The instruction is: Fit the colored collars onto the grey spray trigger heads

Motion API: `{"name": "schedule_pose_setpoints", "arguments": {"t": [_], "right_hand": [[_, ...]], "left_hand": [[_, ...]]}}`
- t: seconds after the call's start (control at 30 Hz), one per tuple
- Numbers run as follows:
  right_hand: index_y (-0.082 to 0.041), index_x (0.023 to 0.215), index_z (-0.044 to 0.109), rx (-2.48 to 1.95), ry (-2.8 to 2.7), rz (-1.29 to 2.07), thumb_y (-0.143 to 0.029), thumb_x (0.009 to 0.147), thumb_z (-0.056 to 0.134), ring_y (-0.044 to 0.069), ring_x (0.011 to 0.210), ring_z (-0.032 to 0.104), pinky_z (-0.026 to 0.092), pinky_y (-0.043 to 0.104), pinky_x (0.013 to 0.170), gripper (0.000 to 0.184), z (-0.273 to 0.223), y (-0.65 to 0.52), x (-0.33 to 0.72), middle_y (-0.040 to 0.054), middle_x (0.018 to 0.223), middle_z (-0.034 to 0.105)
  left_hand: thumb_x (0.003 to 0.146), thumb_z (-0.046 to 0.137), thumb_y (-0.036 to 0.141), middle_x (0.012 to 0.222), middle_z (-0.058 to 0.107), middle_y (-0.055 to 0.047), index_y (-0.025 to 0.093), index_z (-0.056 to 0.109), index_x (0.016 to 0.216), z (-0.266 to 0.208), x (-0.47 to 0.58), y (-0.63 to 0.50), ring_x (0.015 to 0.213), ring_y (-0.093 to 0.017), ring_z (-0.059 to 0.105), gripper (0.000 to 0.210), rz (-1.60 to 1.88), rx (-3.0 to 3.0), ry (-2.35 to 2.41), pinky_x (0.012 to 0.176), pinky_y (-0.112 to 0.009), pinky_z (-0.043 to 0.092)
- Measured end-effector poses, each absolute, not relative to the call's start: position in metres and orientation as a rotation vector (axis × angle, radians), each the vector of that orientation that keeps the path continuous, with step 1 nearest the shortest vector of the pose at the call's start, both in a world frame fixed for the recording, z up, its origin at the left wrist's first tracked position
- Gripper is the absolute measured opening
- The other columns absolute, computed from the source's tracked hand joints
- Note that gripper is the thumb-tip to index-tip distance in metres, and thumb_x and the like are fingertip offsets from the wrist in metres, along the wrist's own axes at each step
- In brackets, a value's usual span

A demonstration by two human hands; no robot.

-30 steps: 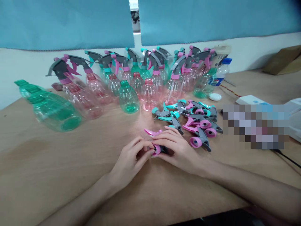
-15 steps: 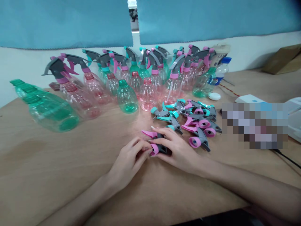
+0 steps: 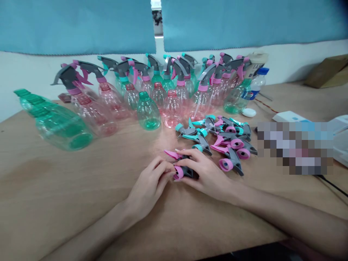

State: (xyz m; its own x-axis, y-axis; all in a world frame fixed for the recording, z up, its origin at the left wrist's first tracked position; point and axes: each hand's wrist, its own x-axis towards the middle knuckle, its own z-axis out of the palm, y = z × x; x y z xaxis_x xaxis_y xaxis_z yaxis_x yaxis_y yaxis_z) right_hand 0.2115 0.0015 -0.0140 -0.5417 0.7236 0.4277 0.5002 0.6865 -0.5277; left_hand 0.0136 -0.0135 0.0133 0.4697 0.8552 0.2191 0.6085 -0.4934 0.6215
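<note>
A grey and pink trigger spray head (image 3: pixel 178 173) lies on its side low over the table, its pink collar facing left. My right hand (image 3: pixel 202 170) wraps round its grey body from the right. At the collar's opening, my left hand (image 3: pixel 152 181) pinches with thumb and fingertips; what sits between them is too small to make out. Just beyond the right hand is a pile of loose spray heads (image 3: pixel 230 164), some pink and some turquoise. Behind it stand open bottles, among them a green bottle (image 3: pixel 148 112) and a pink bottle (image 3: pixel 172 108).
Several bottles with spray heads fitted (image 3: pixel 202 90) line the wall. Green bottles (image 3: pixel 62 127) lean at the left. A Pepsi bottle (image 3: pixel 257 85), a white round object (image 3: pixel 248 112), a cardboard box (image 3: pixel 327 70) and a black cable (image 3: pixel 334 185) are on the right.
The view has shifted very slightly. Both hands stay at the spray head, with the left fingertips still pinched at its collar.
</note>
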Motion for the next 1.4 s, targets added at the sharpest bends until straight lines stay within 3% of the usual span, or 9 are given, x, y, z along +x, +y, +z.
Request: {"name": "schedule_pose_setpoints", "arguments": {"t": [0.23, 0.37, 0.67, 1.1, 1.27, 1.4], "right_hand": [[-0.021, 0.111, 0.059, -0.906, -2.24, 0.477, -0.032, 0.084, 0.062, 0.022, 0.122, 0.048, 0.046, 0.039, 0.099, 0.029, -0.013, -0.001, 0.213, 0.0094, 0.127, 0.052], [-0.022, 0.109, 0.058, -0.962, -2.146, 0.484, -0.026, 0.083, 0.062, 0.022, 0.113, 0.054, 0.048, 0.039, 0.094, 0.027, -0.01, 0.003, 0.215, 0.0089, 0.12, 0.055], [-0.023, 0.106, 0.059, -0.92, -2.111, 0.495, -0.021, 0.08, 0.064, 0.023, 0.107, 0.059, 0.051, 0.041, 0.091, 0.026, -0.009, 0.004, 0.215, 0.0081, 0.115, 0.059], [-0.023, 0.114, 0.059, -0.83, -2.16, 0.462, -0.022, 0.082, 0.064, 0.022, 0.112, 0.056, 0.05, 0.039, 0.093, 0.033, -0.011, 0.004, 0.214, 0.0093, 0.117, 0.057], [-0.023, 0.111, 0.059, -0.842, -2.137, 0.467, -0.023, 0.081, 0.065, 0.022, 0.108, 0.057, 0.051, 0.04, 0.09, 0.03, -0.011, 0.004, 0.213, 0.0083, 0.112, 0.06], [-0.023, 0.108, 0.059, -0.892, -2.091, 0.472, -0.021, 0.081, 0.064, 0.022, 0.105, 0.058, 0.051, 0.041, 0.089, 0.027, -0.01, 0.005, 0.214, 0.0077, 0.109, 0.06]], "left_hand": [[0.093, 0.041, 0.014, 0.084, 0.051, 0.0, 0.019, 0.054, 0.084, 0.014, 0.014, -0.017, 0.074, -0.012, 0.051, 0.016, 0.794, 2.291, 1.19, 0.07, -0.024, 0.044], [0.092, 0.042, 0.014, 0.081, 0.049, 0.0, 0.019, 0.053, 0.084, 0.019, 0.011, -0.02, 0.07, -0.012, 0.049, 0.015, 0.908, 2.32, 1.2, 0.066, -0.023, 0.043], [0.094, 0.041, 0.029, 0.073, 0.059, 0.001, 0.018, 0.051, 0.09, 0.014, 0.011, -0.014, 0.062, -0.012, 0.057, 0.015, 0.886, 1.926, 1.374, 0.059, -0.024, 0.048], [0.09, 0.052, 0.032, 0.084, 0.064, 0.0, 0.018, 0.062, 0.09, 0.013, 0.015, -0.009, 0.072, -0.012, 0.06, 0.018, 0.891, 1.615, 1.19, 0.069, -0.025, 0.051], [0.08, 0.063, 0.028, 0.078, 0.062, 0.0, 0.016, 0.057, 0.084, 0.004, 0.014, -0.003, 0.069, -0.012, 0.059, 0.014, 0.949, 1.479, 1.163, 0.06, -0.023, 0.05], [0.081, 0.062, 0.031, 0.083, 0.064, -0.002, 0.017, 0.057, 0.098, 0.008, 0.015, -0.004, 0.069, -0.013, 0.059, 0.023, 0.944, 1.502, 1.206, 0.054, -0.022, 0.049]]}}
